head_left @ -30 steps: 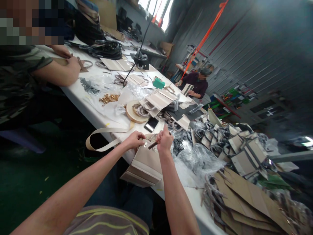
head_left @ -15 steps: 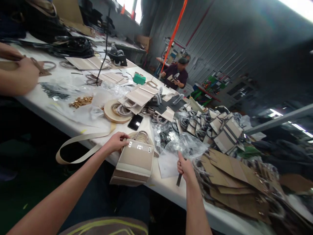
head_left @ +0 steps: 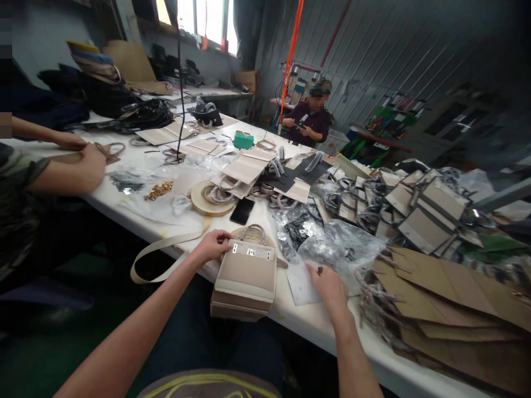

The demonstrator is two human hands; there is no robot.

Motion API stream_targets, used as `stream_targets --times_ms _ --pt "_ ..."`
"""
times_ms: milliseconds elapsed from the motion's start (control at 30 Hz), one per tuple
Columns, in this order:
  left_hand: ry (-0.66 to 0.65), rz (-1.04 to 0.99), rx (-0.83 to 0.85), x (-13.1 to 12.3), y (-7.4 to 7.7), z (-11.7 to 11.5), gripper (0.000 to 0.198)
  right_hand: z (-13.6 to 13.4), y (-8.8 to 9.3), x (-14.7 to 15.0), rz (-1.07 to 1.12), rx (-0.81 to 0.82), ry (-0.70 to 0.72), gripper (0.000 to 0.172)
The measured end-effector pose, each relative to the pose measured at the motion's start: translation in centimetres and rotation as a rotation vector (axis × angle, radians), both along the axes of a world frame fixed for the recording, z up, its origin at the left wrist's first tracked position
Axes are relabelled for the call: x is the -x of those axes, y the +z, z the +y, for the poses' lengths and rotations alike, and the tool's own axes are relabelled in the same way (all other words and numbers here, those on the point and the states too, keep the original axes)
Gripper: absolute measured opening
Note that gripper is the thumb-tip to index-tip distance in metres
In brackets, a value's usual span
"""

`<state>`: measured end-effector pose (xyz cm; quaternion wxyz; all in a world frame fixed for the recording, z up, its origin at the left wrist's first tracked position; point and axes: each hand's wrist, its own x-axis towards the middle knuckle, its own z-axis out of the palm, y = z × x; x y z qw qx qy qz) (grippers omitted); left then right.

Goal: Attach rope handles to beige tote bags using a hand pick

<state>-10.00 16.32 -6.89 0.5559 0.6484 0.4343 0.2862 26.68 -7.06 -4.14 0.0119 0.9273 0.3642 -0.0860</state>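
At the lower centre of the frame, a beige bag [head_left: 246, 273] is pinched near its upper left corner by the fingers of the left hand [head_left: 213, 246]. Farther right, a dark tool [head_left: 319, 270], mostly hidden, is clasped in the curled right hand [head_left: 331, 287], beside a white sheet [head_left: 302, 283].

- one left hand [head_left: 214, 246], one right hand [head_left: 331, 284]
- one gripped beige bag [head_left: 246, 273], three small fittings [head_left: 251, 252] on it
- one dark tool [head_left: 320, 270]
- one phone [head_left: 242, 210]
- one tape roll [head_left: 201, 205]
- one green box [head_left: 243, 140]
- one heap of gold pieces [head_left: 159, 190]
- two co-workers [head_left: 313, 119]
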Motion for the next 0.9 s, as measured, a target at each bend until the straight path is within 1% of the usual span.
stream_targets --times_ms 67,100,133,200,233,300,367,400,433,500,600,667,767,833,900 --pt "0.001 0.024 -0.019 0.0 0.0 0.0 0.040 -0.9 0.3 0.0 -0.057 -0.050 0.015 0.051" --pt "0.005 0.031 -0.045 0.0 -0.1 -0.1 0.039 -1.3 0.5 0.2 -0.099 -0.105 0.021 0.050" --pt "0.013 0.036 -0.078 0.0 -0.2 -0.1 0.039 -1.6 0.7 0.6 -0.142 -0.186 0.026 0.048" --pt "0.026 0.045 -0.140 0.0 -0.4 -0.2 0.040 -1.7 1.2 2.2 -0.175 -0.411 0.074 0.042" --pt "0.030 0.049 -0.159 0.1 -0.5 -0.2 0.041 -1.4 1.4 3.3 -0.135 -0.532 0.135 0.038" --pt "0.022 0.053 -0.166 0.1 -0.5 -0.2 0.042 -0.3 1.7 6.0 0.061 -0.741 0.302 0.032" --pt "0.002 0.054 -0.152 0.2 -0.5 -0.1 0.043 1.4 1.7 8.8 0.296 -0.864 0.461 0.029" --pt "-0.004 0.052 -0.143 0.3 -0.5 0.0 0.044 2.4 1.7 9.9 0.370 -0.898 0.519 0.029" --pt "-0.008 0.048 -0.132 0.3 -0.5 0.1 0.044 3.4 1.5 10.9 0.408 -0.919 0.560 0.030" --pt "-0.006 0.027 -0.108 0.3 -0.6 0.2 0.045 5.1 0.9 12.0 0.389 -0.928 0.589 0.033" --pt "-0.006 -0.011 -0.069 0.5 -0.9 0.4 0.046 6.5 -0.8 11.9 0.294 -0.900 0.545 0.035" --pt "-0.010 -0.021 -0.064 0.6 -1.2 0.4 0.047 7.0 -2.3 11.3 0.276 -0.874 0.545 0.035" --pt "-0.001 -0.006 -0.111 0.5 -1.6 0.3 0.043 7.3 -4.3 10.5 0.304 -0.861 0.581 0.038" --pt "0.009 0.013 -0.140 0.3 -1.7 0.2 0.038 7.6 -5.1 10.3 0.313 -0.866 0.578 0.039" --pt "0.005 0.032 -0.132 0.0 -1.2 0.1 0.034 7.7 -5.4 10.3 0.303 -0.858 0.574 0.039"
